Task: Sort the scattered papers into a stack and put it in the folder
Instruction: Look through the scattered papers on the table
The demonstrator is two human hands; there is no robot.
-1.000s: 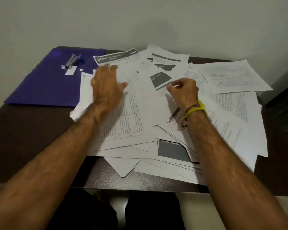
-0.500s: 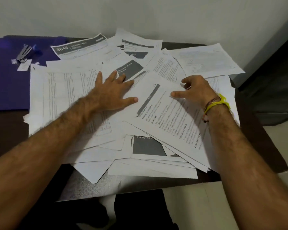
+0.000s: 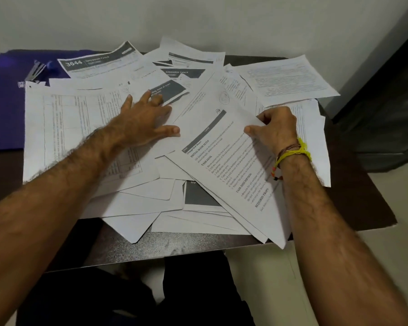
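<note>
Our left hand [image 3: 149,121] lies flat, fingers spread, on the scattered papers [image 3: 85,128]; our right hand [image 3: 275,129] pinches the printed sheet [image 3: 224,161]; the purple folder [image 3: 3,102] waits far left; near sheets overhang the table [image 3: 174,248], so one careless sweep may drop them.

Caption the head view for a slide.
Left hand flat on scattered white papers; right hand pinching one printed sheet.
</note>
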